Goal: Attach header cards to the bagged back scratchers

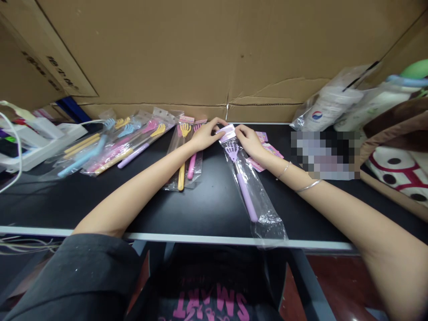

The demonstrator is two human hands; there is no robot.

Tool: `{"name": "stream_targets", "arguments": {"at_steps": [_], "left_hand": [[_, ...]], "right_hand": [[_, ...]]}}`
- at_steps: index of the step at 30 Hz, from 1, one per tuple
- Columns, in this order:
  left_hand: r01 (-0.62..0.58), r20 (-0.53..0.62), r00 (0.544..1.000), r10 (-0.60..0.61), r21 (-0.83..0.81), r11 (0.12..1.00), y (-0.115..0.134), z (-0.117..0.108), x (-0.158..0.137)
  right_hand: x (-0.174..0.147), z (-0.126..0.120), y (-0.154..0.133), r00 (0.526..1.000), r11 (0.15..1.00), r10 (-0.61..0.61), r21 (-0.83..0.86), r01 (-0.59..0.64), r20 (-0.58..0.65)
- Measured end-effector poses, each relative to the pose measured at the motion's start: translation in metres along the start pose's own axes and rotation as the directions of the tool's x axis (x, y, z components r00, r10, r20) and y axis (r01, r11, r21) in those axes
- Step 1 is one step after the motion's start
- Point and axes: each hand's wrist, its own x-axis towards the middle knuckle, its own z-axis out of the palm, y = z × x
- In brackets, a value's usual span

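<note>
A purple back scratcher (246,194) lies inside a clear plastic bag (267,209) on the black table, its hand-shaped end toward the far side. A pale purple header card (228,133) sits across the bag's far end. My left hand (209,134) is closed with its fingers at the card's left edge. At the right edge, my right hand (249,140) has its thumb and fingers pressed on the card and bag top. The bag's near end hangs slightly over the table's front edge. Pink printed cards (272,150) lie partly hidden behind my right wrist.
Bagged back scratchers, one yellow (182,171), lie left of my hands; several more (127,142) are piled farther left. A white power strip (43,145) stands at far left. A bagged drink cup (334,107) and a brown-handled bag (397,165) are at right. Cardboard (167,53) walls the back.
</note>
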Motion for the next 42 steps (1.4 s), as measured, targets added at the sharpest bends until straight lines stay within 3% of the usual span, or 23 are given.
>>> {"name": "stream_targets", "arguments": {"at_steps": [6,17,42], "left_hand": [[-0.003,-0.07,0.998,0.01,0.099,0.995,0.009,-0.003,-0.003],[0.004,-0.069,0.998,0.006,0.142,0.99,0.011,-0.007,-0.003],[0.038,-0.013,0.999,-0.037,0.092,0.995,0.006,-0.003,-0.001]], "right_hand": [[0.002,0.001,0.005,1.0,0.997,-0.002,-0.075,0.002,0.001],[-0.001,0.001,0.004,0.999,0.963,0.024,-0.268,-0.014,0.034],[0.001,0.004,0.009,0.998,0.985,0.042,-0.164,-0.049,-0.042]]}}
